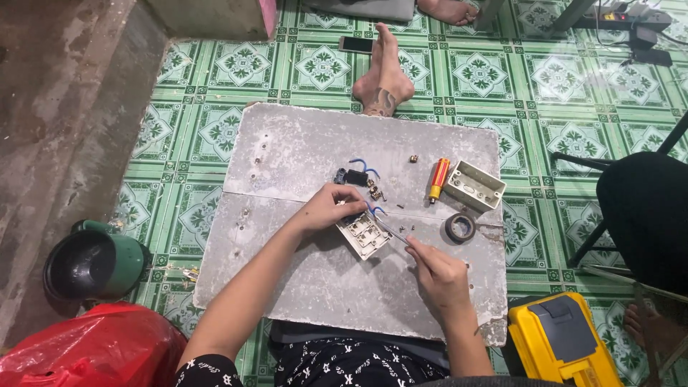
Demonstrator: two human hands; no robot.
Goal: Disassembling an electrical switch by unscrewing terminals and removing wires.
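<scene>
A white switch plate (pixel 365 239) lies on a grey board (pixel 301 272) over my lap. My left hand (pixel 330 206) presses on its upper left corner, fingers curled on it, beside short blue wires (pixel 375 211). My right hand (pixel 437 269) grips a thin metal tool (pixel 390 231), a screwdriver or pliers, whose tip reaches the plate's top edge. A small black part (pixel 352 177) with a blue wire loop lies just beyond my left hand.
On the board lie an orange-handled screwdriver (pixel 438 179), a grey wall box (pixel 473 185), a roll of black tape (pixel 460 228) and small screws. A yellow toolbox (pixel 562 344), a red bag (pixel 93 351), a green pot (pixel 93 264) and a bare foot (pixel 383 79) surround it.
</scene>
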